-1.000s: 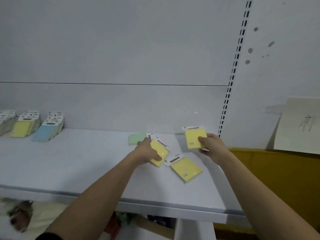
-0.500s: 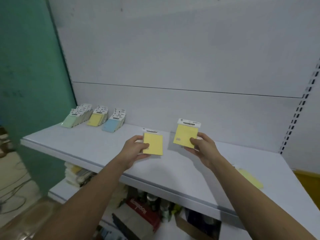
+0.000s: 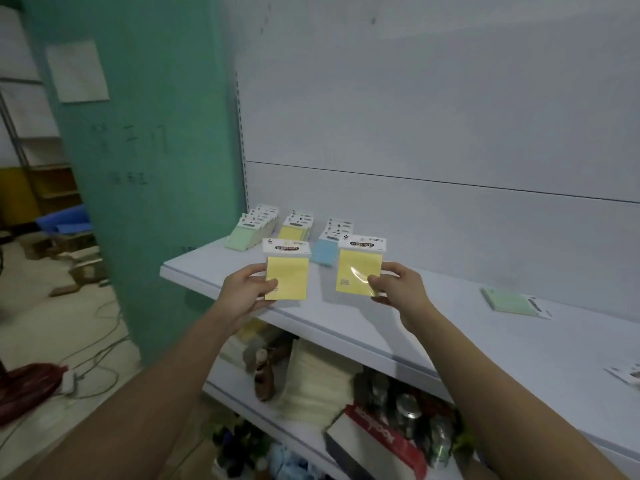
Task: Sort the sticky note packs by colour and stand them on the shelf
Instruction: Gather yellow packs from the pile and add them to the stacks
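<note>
1. Two yellow packs are up in the air, one per hand, both upright with their white header cards on top, held above the front of the white shelf [image 3: 398, 327].
2. The left hand [image 3: 244, 294] pinches the left yellow pack [image 3: 287, 277] at its lower left corner, thumb on the face, fingers behind.
3. The right hand [image 3: 398, 289] pinches the right yellow pack [image 3: 358, 271] at its lower right corner, thumb pressed on the glossy wrap.
4. Just beyond the hands, at the back of the shelf, stand three leaning rows: the green row [image 3: 247, 232] past the left hand and to its left, the yellow row [image 3: 294, 228] straight behind the left hand's pack, the blue row [image 3: 327, 249] between the two held packs and behind them.
5. Well off to the right of the right hand, a loose green pack [image 3: 509, 301] lies flat on the shelf.
6. Further right, at the picture's edge, a white header card [image 3: 627, 374] shows; its pack's colour I cannot tell.
7. To the left of the left hand rises a green pillar [image 3: 138, 168].
8. Below both forearms, a lower shelf holds jumbled, blurred goods.
</note>
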Tool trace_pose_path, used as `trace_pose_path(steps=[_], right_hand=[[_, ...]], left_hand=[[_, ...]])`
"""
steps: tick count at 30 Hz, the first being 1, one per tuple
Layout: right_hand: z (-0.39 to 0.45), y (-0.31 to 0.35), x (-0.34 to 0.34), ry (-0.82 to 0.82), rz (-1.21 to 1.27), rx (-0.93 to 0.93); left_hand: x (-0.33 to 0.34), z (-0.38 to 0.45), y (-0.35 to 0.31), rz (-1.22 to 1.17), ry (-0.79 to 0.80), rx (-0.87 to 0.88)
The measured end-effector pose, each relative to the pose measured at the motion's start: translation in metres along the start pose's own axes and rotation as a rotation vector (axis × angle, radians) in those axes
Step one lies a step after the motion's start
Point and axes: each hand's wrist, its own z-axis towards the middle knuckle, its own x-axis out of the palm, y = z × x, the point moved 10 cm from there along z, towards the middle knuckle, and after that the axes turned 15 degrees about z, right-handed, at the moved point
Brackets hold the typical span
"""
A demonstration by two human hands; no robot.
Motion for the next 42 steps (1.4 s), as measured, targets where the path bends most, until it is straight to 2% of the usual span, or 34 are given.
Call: trace_pose_path(steps=[9,16,22,26,37,42], right_hand=[[0.046,-0.036,0.088,0.072,-0.103,-0.102],[0.142,-0.084,0.156,-0.030,-0.115,-0.096],[0.216,-0.100,0.194,-0.167,-0.143,-0.139],[0.241,-0.105,0.205,-0.218,-0.278,-0.170],[0.256,-0.119,0.208,-0.430,-0.584,-0.215],[0.251,-0.119,0.217,-0.458,-0.711,-0.244]], left_hand=[[-0.049,0.055,0.046,-0.082,0.024,-0.042],[-0.097,0.140,0.058,-0.061,-0.014,-0.033],[-0.119,0.223,0.052,-0.020,0.019,-0.034],[-0.125,0.263,0.055,-0.049,0.027,-0.032],[-0.097,0.308,0.046,-0.025,0.290,0.060],[-0.099,0.301,0.059,0.026,0.413,0.085]])
